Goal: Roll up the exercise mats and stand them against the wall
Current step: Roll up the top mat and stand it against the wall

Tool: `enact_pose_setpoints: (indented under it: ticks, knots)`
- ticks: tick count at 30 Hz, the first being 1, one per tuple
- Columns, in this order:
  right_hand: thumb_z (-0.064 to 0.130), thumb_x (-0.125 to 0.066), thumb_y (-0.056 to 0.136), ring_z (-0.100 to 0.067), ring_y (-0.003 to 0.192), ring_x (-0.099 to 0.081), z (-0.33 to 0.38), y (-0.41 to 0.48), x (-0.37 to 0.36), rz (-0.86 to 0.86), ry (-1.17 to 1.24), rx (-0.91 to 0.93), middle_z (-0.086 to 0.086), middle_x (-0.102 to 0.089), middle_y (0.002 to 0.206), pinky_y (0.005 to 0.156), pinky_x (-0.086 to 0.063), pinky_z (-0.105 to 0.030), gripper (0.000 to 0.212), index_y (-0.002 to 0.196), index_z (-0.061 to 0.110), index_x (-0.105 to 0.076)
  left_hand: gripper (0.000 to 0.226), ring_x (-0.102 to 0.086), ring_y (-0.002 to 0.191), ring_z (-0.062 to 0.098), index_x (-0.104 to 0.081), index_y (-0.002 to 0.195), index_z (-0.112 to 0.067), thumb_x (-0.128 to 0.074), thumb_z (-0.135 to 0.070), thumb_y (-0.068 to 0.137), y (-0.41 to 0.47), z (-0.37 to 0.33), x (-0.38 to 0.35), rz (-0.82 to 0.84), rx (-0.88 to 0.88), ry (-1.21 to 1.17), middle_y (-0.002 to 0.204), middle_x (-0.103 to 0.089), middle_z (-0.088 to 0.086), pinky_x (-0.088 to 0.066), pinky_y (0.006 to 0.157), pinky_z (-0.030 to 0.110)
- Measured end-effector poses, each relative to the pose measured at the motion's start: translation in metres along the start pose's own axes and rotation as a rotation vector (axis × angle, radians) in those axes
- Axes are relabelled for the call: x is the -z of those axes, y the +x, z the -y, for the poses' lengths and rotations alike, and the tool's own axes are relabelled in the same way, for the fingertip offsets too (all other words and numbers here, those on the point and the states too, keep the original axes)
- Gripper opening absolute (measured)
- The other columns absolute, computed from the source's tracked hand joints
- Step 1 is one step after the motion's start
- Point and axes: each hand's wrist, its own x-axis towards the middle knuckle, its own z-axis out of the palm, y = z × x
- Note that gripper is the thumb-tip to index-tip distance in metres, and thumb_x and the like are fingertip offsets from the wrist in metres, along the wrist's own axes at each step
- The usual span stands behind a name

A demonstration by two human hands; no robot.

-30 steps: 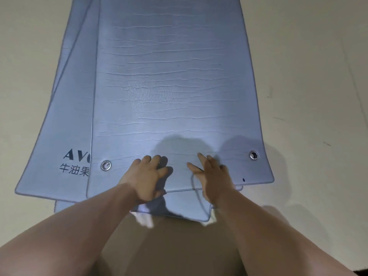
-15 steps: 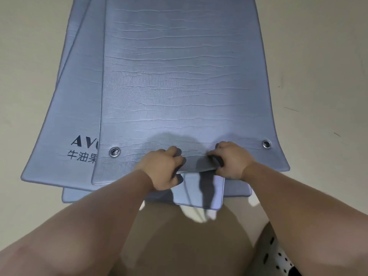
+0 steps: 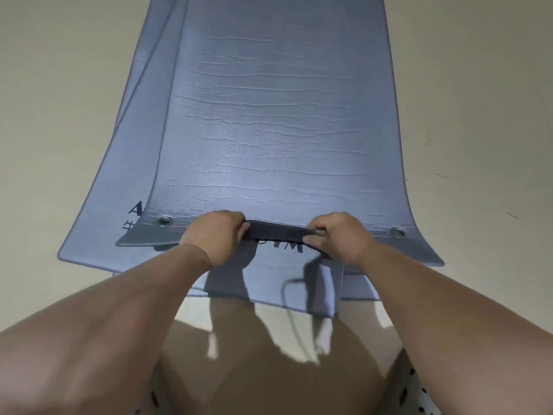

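Observation:
Several blue-grey exercise mats lie stacked on the floor, stretching away from me. The top mat (image 3: 278,121) has a wrinkled surface and a metal eyelet near each near corner. My left hand (image 3: 217,236) and my right hand (image 3: 339,235) both grip its near edge at the middle. That edge is lifted and curled over between them, dark on its underside. A second mat (image 3: 98,232) with black lettering juts out at the left. A third mat (image 3: 269,283) shows beneath my hands, with printed letters partly hidden.
Pale beige floor (image 3: 478,115) surrounds the mats on both sides, with a few dark scuff marks on the right. My knees and spotted shorts (image 3: 419,393) fill the bottom of the view, close to the mats' near ends.
My hands went from lying flat on the top mat to gripping its near edge. They have lifted and curled that edge away from me, uncovering lettering on the mat below.

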Motion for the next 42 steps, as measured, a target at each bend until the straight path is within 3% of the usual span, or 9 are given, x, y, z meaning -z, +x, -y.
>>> enact_pose_setpoints:
  ticks: [4, 7, 10, 15, 20, 26, 30, 36, 42]
  knots:
    - [0.049, -0.063, 0.098, -0.025, 0.1, -0.061, 0.017, 0.015, 0.015, 0.009, -0.118, -0.097, 0.003, -0.065, 0.099, 0.074, -0.041, -0.032, 0.023, 0.105, 0.028, -0.068, 0.027, -0.057, 0.091, 0.029, -0.063, 0.094, -0.02, -0.044, -0.036, 0.105, 0.03, 0.004, 0.02, 0.13, 0.055, -0.066, 0.099, -0.068, 0.006, -0.042, 0.072, 0.035]
    - [0.036, -0.067, 0.095, -0.035, 0.099, -0.059, 0.034, 0.015, 0.009, -0.363, -0.397, -0.047, -0.008, -0.063, 0.107, 0.077, -0.042, -0.04, 0.033, 0.124, 0.022, -0.062, 0.027, -0.056, 0.09, 0.027, -0.064, 0.097, -0.024, -0.042, -0.038, 0.104, 0.058, -0.001, 0.035, 0.107, 0.108, 0.041, 0.099, -0.064, 0.002, -0.04, 0.071, 0.035]
    - [0.006, -0.048, 0.078, -0.032, 0.076, -0.05, 0.044, 0.012, -0.006, -0.672, -0.568, 0.215, -0.011, -0.056, 0.088, 0.067, -0.036, -0.039, 0.036, 0.106, 0.014, -0.069, 0.023, -0.054, 0.086, 0.027, -0.062, 0.095, -0.024, -0.045, -0.036, 0.103, 0.081, -0.014, 0.043, 0.047, 0.148, 0.193, 0.096, -0.063, 0.002, -0.036, 0.074, 0.035]
    - [0.029, -0.08, 0.076, -0.031, 0.106, -0.053, 0.015, 0.005, -0.029, -0.346, -0.732, 0.099, -0.009, -0.054, 0.125, 0.093, -0.045, -0.045, 0.084, 0.152, 0.016, -0.048, 0.015, -0.052, 0.103, 0.032, -0.065, 0.106, -0.023, -0.054, -0.03, 0.099, 0.082, -0.013, 0.026, -0.096, 0.122, 0.334, 0.108, -0.063, 0.007, -0.035, 0.084, 0.043]
    - [0.029, -0.082, 0.078, -0.031, 0.125, -0.045, 0.006, 0.019, -0.04, -0.321, -0.719, 0.068, -0.008, -0.043, 0.143, 0.118, -0.033, -0.055, 0.093, 0.159, 0.019, -0.037, 0.021, -0.05, 0.078, 0.033, -0.071, 0.081, -0.013, -0.069, -0.006, 0.062, 0.065, -0.018, 0.006, -0.365, -0.225, 0.389, 0.084, -0.054, 0.011, -0.032, 0.069, 0.04]
    - [0.022, -0.068, 0.093, -0.027, 0.144, -0.029, 0.009, 0.035, -0.031, -0.19, -0.674, -0.006, -0.006, -0.028, 0.16, 0.126, -0.017, -0.055, 0.093, 0.166, 0.029, -0.011, 0.084, -0.051, 0.116, 0.036, -0.052, 0.142, -0.005, -0.07, -0.045, 0.071, 0.041, -0.022, -0.019, -0.057, -0.113, 0.436, 0.133, -0.055, 0.014, -0.04, 0.096, 0.049]
    - [0.012, -0.064, 0.092, -0.029, 0.15, -0.025, 0.013, 0.04, -0.021, -0.118, -0.664, -0.023, -0.008, -0.028, 0.161, 0.128, -0.014, -0.054, 0.094, 0.166, 0.03, -0.008, 0.058, -0.049, 0.123, 0.032, -0.051, 0.142, -0.014, -0.058, -0.012, 0.085, 0.054, -0.023, -0.013, -0.069, -0.087, 0.361, 0.136, -0.056, 0.007, -0.036, 0.101, 0.042]
    - [0.002, -0.053, 0.092, -0.03, 0.136, -0.044, 0.025, 0.045, -0.005, -0.011, -0.546, -0.004, -0.01, -0.051, 0.144, 0.127, -0.016, -0.048, 0.071, 0.158, 0.021, -0.035, 0.062, -0.039, 0.135, 0.023, -0.04, 0.145, -0.024, -0.057, -0.014, 0.086, 0.06, -0.028, -0.003, 0.12, -0.001, 0.32, 0.141, -0.045, -0.003, -0.023, 0.118, 0.048]
    - [0.003, -0.053, 0.088, -0.026, 0.105, -0.056, 0.04, 0.04, 0.012, 0.151, -0.476, 0.014, -0.002, -0.058, 0.109, 0.088, -0.049, -0.036, 0.046, 0.125, 0.029, -0.058, 0.036, -0.056, 0.096, 0.019, -0.059, 0.114, -0.032, -0.06, -0.012, 0.085, 0.055, -0.02, 0.013, 0.229, 0.03, 0.226, 0.103, -0.058, -0.007, -0.037, 0.081, 0.035]
